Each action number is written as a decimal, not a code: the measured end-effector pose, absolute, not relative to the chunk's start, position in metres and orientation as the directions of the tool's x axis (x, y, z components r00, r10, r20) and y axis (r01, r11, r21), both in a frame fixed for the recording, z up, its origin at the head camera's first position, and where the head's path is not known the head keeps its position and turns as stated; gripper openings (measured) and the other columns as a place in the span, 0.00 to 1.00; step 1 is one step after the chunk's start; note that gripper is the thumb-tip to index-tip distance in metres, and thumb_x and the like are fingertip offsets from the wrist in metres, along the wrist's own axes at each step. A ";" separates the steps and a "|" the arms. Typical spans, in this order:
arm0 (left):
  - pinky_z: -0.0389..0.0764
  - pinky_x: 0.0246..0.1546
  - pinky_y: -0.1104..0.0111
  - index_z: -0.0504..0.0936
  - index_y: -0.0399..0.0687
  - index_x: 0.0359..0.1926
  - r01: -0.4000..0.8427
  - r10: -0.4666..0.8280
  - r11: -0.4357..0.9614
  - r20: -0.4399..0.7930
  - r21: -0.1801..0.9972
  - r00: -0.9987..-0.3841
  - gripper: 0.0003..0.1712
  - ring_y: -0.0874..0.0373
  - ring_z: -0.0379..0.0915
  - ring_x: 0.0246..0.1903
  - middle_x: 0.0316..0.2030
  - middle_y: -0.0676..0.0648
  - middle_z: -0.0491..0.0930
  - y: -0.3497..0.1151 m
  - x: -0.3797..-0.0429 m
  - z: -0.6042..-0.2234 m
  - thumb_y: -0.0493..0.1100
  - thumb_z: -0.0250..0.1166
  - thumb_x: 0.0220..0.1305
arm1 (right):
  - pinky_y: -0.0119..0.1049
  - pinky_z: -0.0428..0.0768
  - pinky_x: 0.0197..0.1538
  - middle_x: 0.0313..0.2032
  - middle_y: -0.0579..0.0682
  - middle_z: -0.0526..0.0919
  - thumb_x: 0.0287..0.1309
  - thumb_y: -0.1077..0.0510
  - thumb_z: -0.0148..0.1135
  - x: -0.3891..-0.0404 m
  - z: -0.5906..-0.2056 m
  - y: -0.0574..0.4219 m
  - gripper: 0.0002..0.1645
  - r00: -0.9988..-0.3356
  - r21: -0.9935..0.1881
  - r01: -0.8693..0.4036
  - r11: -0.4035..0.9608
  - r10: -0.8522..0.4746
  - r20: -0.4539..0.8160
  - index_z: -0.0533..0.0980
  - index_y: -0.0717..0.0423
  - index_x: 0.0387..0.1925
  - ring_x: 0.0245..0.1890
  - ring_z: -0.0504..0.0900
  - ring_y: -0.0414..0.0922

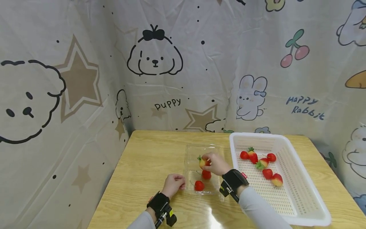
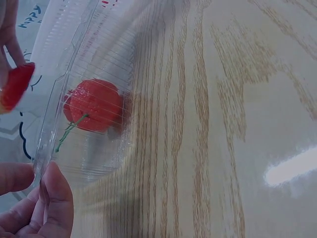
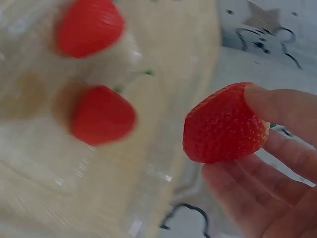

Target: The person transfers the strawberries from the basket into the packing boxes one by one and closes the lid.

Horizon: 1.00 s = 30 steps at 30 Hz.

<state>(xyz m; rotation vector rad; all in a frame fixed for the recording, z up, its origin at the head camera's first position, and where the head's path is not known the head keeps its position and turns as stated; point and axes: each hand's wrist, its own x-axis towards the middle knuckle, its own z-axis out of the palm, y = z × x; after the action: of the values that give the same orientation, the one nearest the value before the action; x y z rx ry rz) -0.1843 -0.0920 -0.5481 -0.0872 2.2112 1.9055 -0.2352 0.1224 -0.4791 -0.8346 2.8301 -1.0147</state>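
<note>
In the head view a clear plastic box [image 1: 188,159] lies on the table. Two red cherries [image 1: 199,185] with thin green stems sit inside it, one behind the other. My right hand [image 1: 218,164] holds a red and yellow strawberry [image 3: 223,126] above the box, pinched between thumb and fingers, with its green leaves pointing away. At the box's near left edge, my left hand [image 1: 173,185] pinches the clear rim between thumb and fingers, as the left wrist view shows. A cherry [image 2: 94,105] shows through the ribbed wall there.
Right of the box stands a white perforated basket [image 1: 313,187] with several strawberries [image 1: 277,180] and cherries [image 1: 267,173] in it. Its raised left wall is close to my right wrist. A printed curtain [image 1: 177,124] hangs behind and to the left of the wooden table [image 1: 143,159].
</note>
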 end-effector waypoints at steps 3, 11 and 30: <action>0.82 0.25 0.67 0.74 0.20 0.39 -0.185 0.100 0.151 -0.201 0.971 -0.974 0.12 0.63 0.73 0.19 0.22 0.45 0.76 -0.092 -0.185 -0.548 0.30 0.57 0.59 | 0.34 0.77 0.35 0.34 0.54 0.79 0.42 0.64 0.70 -0.236 -0.491 0.115 0.17 -0.859 -0.556 -0.470 0.686 -0.500 0.110 0.77 0.64 0.36 0.33 0.77 0.46; 0.81 0.23 0.70 0.75 0.20 0.37 -0.174 0.095 0.157 -0.190 0.972 -0.977 0.10 0.64 0.73 0.18 0.21 0.47 0.75 -0.092 -0.184 -0.548 0.29 0.56 0.58 | 0.36 0.75 0.33 0.29 0.52 0.78 0.40 0.65 0.69 -0.240 -0.519 0.103 0.15 -0.834 -0.524 -0.490 0.697 -0.549 0.050 0.76 0.65 0.34 0.29 0.74 0.45; 0.82 0.24 0.65 0.76 0.21 0.36 -0.161 0.099 0.163 -0.178 0.973 -0.979 0.09 0.65 0.73 0.18 0.22 0.44 0.77 -0.093 -0.185 -0.552 0.28 0.56 0.56 | 0.31 0.69 0.23 0.22 0.42 0.74 0.38 0.51 0.71 -0.302 -0.661 0.115 0.15 -0.745 -0.411 -0.647 0.642 -0.648 0.161 0.77 0.53 0.29 0.22 0.70 0.40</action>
<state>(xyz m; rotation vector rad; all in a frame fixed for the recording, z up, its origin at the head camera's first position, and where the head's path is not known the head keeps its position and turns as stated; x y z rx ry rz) -0.1845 -0.0928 -0.5516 -0.0600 2.2340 1.9103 -0.3015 0.1154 -0.6613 -1.1221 2.8459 -0.7116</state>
